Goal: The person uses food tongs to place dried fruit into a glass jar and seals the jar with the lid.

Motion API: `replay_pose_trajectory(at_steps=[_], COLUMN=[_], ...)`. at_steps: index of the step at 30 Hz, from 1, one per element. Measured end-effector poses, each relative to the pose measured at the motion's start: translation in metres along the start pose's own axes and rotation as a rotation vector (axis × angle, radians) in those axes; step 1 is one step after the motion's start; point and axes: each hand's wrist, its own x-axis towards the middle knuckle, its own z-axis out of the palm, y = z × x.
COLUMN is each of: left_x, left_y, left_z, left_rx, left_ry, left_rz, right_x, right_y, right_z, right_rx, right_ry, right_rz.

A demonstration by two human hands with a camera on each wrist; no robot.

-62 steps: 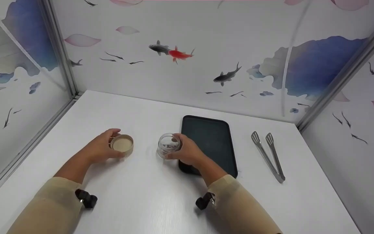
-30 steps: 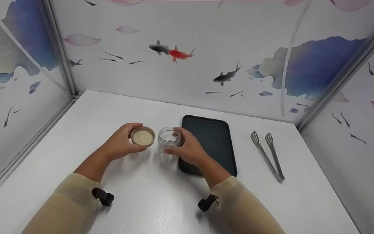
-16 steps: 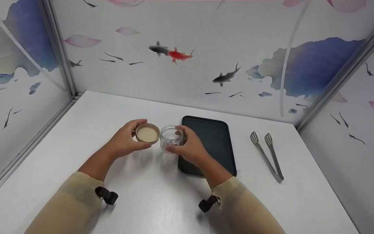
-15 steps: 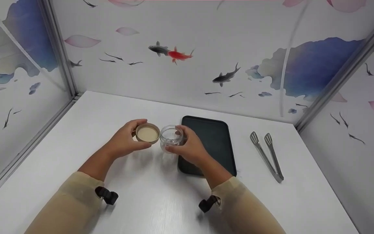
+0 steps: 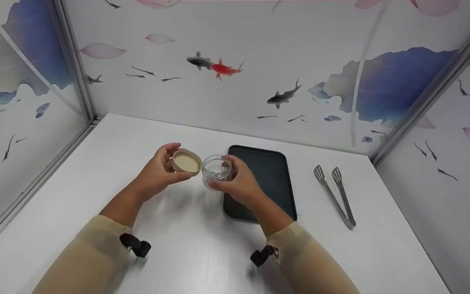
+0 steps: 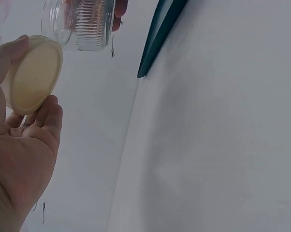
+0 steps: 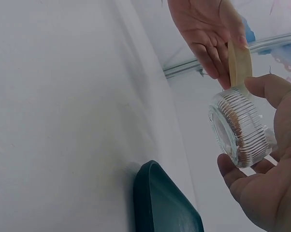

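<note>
My left hand [image 5: 154, 173] pinches a round beige jar lid [image 5: 187, 161] by its edge, thumb on the near side and fingers at the far side. The lid is tilted, its hollow inner side facing the head camera. In my right hand [image 5: 241, 181] is a clear ribbed glass jar [image 5: 216, 171], gripped round its side with the mouth uncovered and facing up. Lid and jar are held side by side above the white table, the lid's edge right at the jar's rim. In the right wrist view, the ribbed wall of the jar [image 7: 240, 126] shows between thumb and fingers.
A dark rectangular tray [image 5: 263, 171] lies on the white table [image 5: 194, 253], partly behind my right hand and forearm. Farther right lie metal tongs [image 5: 337, 200], their arms spread. Patterned wall panels [image 5: 235, 110] enclose the table's back and sides.
My left hand has carried the lid right and away from me, up to the jar, and tilted it. My right hand has raised the jar off the table and moved it slightly away from me.
</note>
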Motion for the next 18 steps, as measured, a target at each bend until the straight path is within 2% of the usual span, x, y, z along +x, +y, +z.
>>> replay_pose_trajectory(at_steps=[4,11,18], left_x=[0.0007,0.0026,0.0044], left_y=[0.0010,0.0036,0.0062], left_z=[0.0020,0.0058,0.0087], left_rx=[-0.076,-0.071,-0.078], left_ry=[0.006,0.023,0.009], left_rz=[0.002,0.012,0.023], right_x=[-0.0002,-0.0001,-0.0002], right_y=[0.0002,-0.0001,-0.0004], right_z=[-0.0008,-0.0024,-0.0033], right_rx=[0.016,0.015,0.011], right_ry=[-0.002,-0.001,0.001], right_rz=[-0.003,-0.008,0.001])
